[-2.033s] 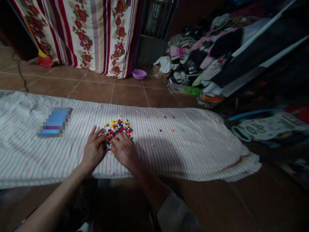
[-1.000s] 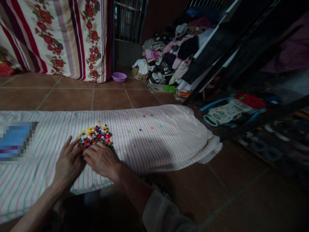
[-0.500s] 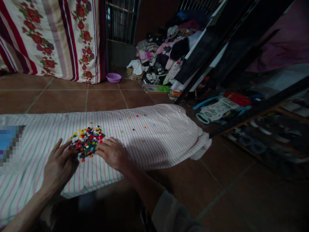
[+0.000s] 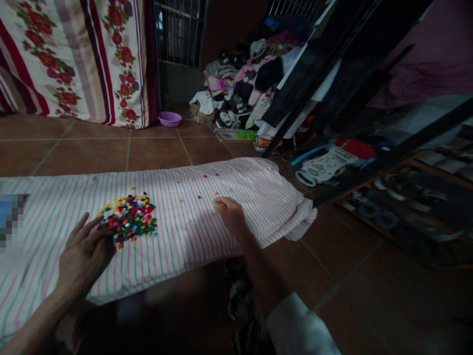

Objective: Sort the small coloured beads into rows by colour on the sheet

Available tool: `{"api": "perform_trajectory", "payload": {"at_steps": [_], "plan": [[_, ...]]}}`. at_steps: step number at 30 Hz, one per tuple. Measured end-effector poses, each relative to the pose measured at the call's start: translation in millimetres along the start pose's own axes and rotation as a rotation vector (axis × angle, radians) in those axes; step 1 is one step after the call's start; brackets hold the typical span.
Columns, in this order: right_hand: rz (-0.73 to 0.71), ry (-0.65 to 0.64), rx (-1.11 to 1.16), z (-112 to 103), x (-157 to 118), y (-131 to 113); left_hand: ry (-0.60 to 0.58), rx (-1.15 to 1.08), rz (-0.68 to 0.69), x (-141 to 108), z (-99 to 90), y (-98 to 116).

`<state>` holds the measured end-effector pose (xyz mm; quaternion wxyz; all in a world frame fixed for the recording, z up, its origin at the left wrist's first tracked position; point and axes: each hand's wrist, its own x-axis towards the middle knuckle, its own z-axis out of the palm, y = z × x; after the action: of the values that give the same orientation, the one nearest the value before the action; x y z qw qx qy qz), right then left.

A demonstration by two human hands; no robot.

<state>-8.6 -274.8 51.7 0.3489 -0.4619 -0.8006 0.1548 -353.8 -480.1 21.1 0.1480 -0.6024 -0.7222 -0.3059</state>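
A pile of small multicoloured plastic pieces (image 4: 128,217), longest crosswise on the striped sheet (image 4: 185,251), lies just beside the open left hand (image 4: 84,255); the right hand (image 4: 229,213) curls closed, well apart.

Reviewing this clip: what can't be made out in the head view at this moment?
The right hand: its curled fingers hide whether it holds anything.
The coloured pieces: too small to tell exactly what they are.
The blue object: pixelated and cut off by the left edge.
The items on the low rack: too dark and blurred to name.
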Motion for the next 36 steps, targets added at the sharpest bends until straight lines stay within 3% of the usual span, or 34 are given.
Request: {"api": "perform_trajectory", "payload": {"at_steps": [6,16,22,30,33,36], "plan": [[0.167,0.022,-0.113,-24,-6,35,0.002,0.012,-0.024,1,-1.4,3],[0.106,-0.019,-0.18,-21,-17,61,-0.013,-0.057,-0.067,0,-1.8,2],[0.134,-0.041,-0.193,-21,-17,60,-0.04,-0.058,-0.101,2,-4.2,5],[0.27,-0.135,-0.054,-40,-12,50,-0.021,-0.039,-0.078,1,-2.2,3],[0.294,-0.085,-0.036,-42,-7,42,-0.024,-0.036,-0.063,1,-2.6,3],[0.226,-0.007,-0.025,-36,-1,30,-0.02,-0.017,-0.077,2,-2.9,2]]}}
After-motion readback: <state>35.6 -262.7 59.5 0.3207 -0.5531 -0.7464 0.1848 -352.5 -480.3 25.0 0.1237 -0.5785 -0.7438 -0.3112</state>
